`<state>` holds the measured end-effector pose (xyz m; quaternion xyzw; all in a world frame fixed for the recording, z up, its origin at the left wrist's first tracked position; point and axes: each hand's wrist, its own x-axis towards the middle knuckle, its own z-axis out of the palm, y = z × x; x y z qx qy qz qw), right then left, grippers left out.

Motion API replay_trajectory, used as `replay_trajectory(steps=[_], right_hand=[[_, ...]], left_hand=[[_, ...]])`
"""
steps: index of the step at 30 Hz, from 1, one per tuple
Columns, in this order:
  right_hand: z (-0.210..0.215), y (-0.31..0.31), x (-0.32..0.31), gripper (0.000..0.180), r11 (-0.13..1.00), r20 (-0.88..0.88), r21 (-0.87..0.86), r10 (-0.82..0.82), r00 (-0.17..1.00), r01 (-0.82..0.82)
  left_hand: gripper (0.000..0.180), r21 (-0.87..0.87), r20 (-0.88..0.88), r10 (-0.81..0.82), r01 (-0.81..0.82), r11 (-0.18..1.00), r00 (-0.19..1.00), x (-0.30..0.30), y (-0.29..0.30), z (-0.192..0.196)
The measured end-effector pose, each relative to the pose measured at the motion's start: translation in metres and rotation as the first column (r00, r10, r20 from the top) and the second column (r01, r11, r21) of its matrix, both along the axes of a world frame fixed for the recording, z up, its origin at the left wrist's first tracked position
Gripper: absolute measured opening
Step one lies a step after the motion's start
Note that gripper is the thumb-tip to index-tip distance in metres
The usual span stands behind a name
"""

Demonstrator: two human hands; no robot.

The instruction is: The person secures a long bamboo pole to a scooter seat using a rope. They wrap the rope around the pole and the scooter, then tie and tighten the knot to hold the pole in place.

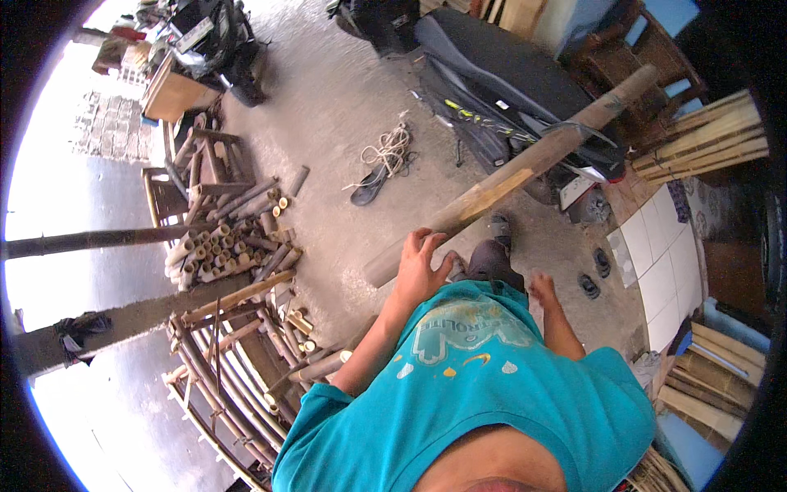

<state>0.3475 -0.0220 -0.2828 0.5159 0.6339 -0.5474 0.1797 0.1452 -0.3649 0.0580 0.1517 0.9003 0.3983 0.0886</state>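
Observation:
A thick bamboo pole (525, 168) runs slantwise from in front of my body up toward the far right, with a worn, paler patch midway. Over its near end lies my left hand (423, 266), its fingers bent on the pole and its thumb apart. What part of the grip lies under the hand is hidden. My right hand (543, 289) is beside my right thigh, away from the pole, with loosely bent fingers and nothing seen in it.
Cut bamboo pieces (217, 254) are stacked at the left, near a bamboo frame (234, 373). A rope (387, 150) and a sandal (369, 187) lie ahead on the concrete floor. A motorbike (492, 70) stands far right; another motorbike (225, 41) is far left. Slippers (589, 285) lie to the right.

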Motion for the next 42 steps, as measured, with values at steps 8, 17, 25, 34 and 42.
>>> replay_trajectory(steps=[8,17,25,34,42], right_hand=[[0.189,-0.083,-0.249,0.064,0.848,-0.422,-0.372,-0.516,0.746,0.376],[0.188,-0.111,-0.287,0.09,0.754,-0.592,-0.358,-0.639,0.491,0.551],[0.276,-0.166,-0.344,0.048,-0.167,-0.138,0.963,0.368,0.919,0.212],[0.156,-0.289,-0.557,0.036,-0.096,0.155,0.632,0.988,0.004,-0.769],[-0.223,-0.394,-0.689,0.028,0.434,0.231,0.346,0.82,0.523,-0.832]], left_hand=[[0.053,-0.134,0.02,0.053,-0.05,0.99,0.998,-0.001,-0.108,-0.02],[0.055,0.204,0.512,-0.202,0.11,0.973,0.835,-0.085,-0.169,-0.049],[0.05,-0.264,0.526,-0.042,0.211,0.941,0.849,-0.133,-0.322,-0.182],[0.04,-0.48,0.597,0.266,0.072,0.874,0.756,-0.202,-0.442,-0.284],[0.021,-0.551,0.419,0.293,-0.016,0.835,0.859,-0.303,-0.475,-0.362]])
